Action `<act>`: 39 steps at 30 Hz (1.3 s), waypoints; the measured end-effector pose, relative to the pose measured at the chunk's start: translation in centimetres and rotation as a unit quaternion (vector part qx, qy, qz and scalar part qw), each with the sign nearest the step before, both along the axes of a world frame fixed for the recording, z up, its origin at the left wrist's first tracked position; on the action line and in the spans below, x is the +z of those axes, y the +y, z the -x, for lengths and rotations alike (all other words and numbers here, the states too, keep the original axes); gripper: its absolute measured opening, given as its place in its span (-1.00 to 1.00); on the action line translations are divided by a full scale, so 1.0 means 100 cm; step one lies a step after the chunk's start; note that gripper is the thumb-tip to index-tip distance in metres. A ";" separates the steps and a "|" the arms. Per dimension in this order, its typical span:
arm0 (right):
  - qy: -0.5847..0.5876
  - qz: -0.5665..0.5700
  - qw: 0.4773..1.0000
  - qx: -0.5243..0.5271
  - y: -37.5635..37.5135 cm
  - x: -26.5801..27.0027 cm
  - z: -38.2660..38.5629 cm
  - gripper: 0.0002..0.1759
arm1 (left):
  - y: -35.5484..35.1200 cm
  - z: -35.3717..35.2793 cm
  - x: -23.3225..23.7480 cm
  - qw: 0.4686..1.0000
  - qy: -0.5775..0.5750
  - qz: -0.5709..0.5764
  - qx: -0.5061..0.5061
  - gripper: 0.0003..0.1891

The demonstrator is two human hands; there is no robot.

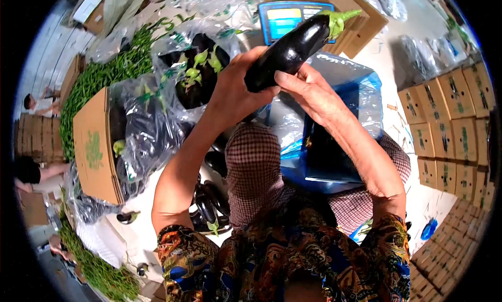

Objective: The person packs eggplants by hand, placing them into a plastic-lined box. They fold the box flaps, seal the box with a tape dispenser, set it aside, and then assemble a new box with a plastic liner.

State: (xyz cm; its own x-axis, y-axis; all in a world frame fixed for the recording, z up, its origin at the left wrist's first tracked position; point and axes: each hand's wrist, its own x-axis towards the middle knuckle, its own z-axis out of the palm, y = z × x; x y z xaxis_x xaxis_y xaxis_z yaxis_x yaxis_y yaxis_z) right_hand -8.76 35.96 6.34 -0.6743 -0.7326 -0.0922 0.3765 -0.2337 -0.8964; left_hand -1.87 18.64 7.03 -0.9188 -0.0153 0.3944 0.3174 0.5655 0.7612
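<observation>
A glossy dark eggplant (295,48) with a green cap and stem is held up in front of me, tilted with its stem toward the upper right. My left hand (235,85) wraps its blunt lower end. Around its middle, the thumb and fingers of my right hand (308,90) press from below. Beneath my right forearm stands a blue crate (334,179) lined with clear plastic (368,74); its inside is dark and partly hidden by the arm. To the left of my left hand, more eggplants (196,88) lie in an opened plastic bag.
A cardboard box (91,145) with bagged eggplants stands at left, beside a long heap of green peppers (107,82). A lit blue-framed screen (285,20) is ahead. Stacked cartons (452,129) line the right. Loose eggplants (209,200) lie by my left knee. Other people (44,103) are at far left.
</observation>
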 end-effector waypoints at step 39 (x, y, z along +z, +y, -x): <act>0.215 -0.262 0.874 0.349 -0.113 -0.002 -0.063 -0.57 | -0.212 -0.651 -0.015 0.581 -0.278 0.420 0.640 -0.58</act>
